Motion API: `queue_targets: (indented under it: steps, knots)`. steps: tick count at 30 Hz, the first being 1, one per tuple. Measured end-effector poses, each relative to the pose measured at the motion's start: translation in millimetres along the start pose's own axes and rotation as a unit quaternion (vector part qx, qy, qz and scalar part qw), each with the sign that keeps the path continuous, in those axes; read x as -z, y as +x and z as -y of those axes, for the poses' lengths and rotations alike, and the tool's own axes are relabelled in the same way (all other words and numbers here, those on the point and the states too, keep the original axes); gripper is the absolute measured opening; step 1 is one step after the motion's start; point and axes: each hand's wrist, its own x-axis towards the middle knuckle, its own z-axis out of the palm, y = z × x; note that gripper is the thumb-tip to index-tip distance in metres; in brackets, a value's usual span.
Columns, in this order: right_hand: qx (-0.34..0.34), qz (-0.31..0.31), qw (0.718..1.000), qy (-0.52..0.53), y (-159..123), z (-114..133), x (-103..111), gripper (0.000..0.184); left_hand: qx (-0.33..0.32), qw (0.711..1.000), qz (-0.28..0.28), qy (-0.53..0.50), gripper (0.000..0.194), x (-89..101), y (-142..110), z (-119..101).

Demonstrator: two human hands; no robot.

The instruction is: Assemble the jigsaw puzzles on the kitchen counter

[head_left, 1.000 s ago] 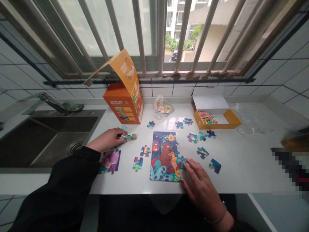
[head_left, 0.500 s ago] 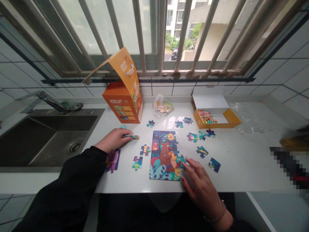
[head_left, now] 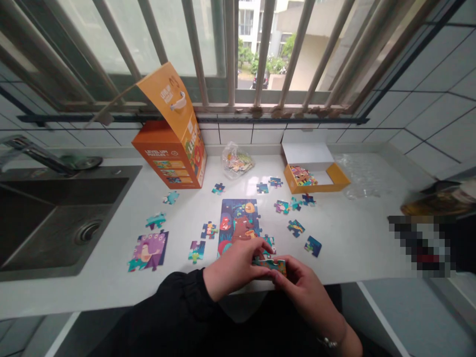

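A partly built jigsaw (head_left: 238, 223) with a bear picture lies on the white counter (head_left: 357, 238). My left hand (head_left: 230, 270) and my right hand (head_left: 301, 287) meet at its near edge. Both pinch a small strip of joined puzzle pieces (head_left: 271, 263) held just above the counter's front edge. The hands hide the lower part of the jigsaw. Loose pieces lie around it, such as one at the right (head_left: 313, 246) and one at the left (head_left: 196, 251). A second small assembled section (head_left: 148, 250) lies further left.
An open orange puzzle box (head_left: 171, 153) stands at the back, beside a clear bag of pieces (head_left: 236, 161) and a shallow orange tray (head_left: 316, 173) holding pieces. A steel sink (head_left: 44, 218) with a tap is at left. Barred window behind. Crumpled clear plastic (head_left: 366, 176) lies at right.
My left hand carried the strip of pieces from the left of the counter to the near edge of the jigsaw. My right hand lifted off the counter and now grips it too. The camera tilted.
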Motion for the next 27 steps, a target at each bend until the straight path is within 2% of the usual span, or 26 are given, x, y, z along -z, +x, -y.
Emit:
queue_targets:
  steps: [2,5,8,12,14,16,18,19,23,27]
  knots:
    - [-0.02,-0.027,0.999,0.015,2.8,-1.8,12.5,0.046,-0.01,1.0,-0.008,0.002,0.049,-11.1,16.3,0.5]
    - [-0.036,-0.082,0.995,0.032,8.3,-6.8,32.8,0.053,-0.059,0.998,-0.005,-0.02,0.055,-23.4,46.0,4.3]
    - [-0.037,-0.125,0.991,0.02,17.4,-13.1,47.8,0.056,-0.096,0.995,-0.03,-0.017,0.063,-34.6,75.6,7.0]
    - [-0.032,-0.156,0.987,-0.003,29.4,-21.5,57.9,0.059,-0.15,0.986,-0.068,0.012,0.06,-35.8,92.5,5.1]
    - [-0.024,-0.168,0.985,-0.026,32.1,-24.2,60.6,0.058,-0.172,0.98,-0.092,0.05,0.054,-28.2,85.3,4.9]
    - [-0.021,-0.183,0.981,-0.06,32.6,-25.9,63.1,0.057,-0.179,0.969,-0.122,0.118,0.038,-18.9,69.3,8.4]
    - [-0.026,-0.194,0.976,-0.097,32.0,-27.2,65.8,0.058,-0.176,0.963,-0.129,0.156,0.02,-12.5,48.8,15.8]
    - [-0.029,-0.196,0.973,-0.116,31.8,-27.8,67.2,0.058,-0.175,0.962,-0.126,0.168,0.017,-11.3,38.4,20.5]
    - [-0.017,-0.206,0.959,-0.194,32.2,-29.5,71.1,0.058,-0.196,0.944,-0.099,0.247,0.026,-19.0,7.2,38.7]
    - [-0.004,-0.223,0.934,-0.279,33.4,-28.1,70.2,0.052,-0.195,0.935,-0.108,0.276,0.032,-27.0,-2.5,47.7]
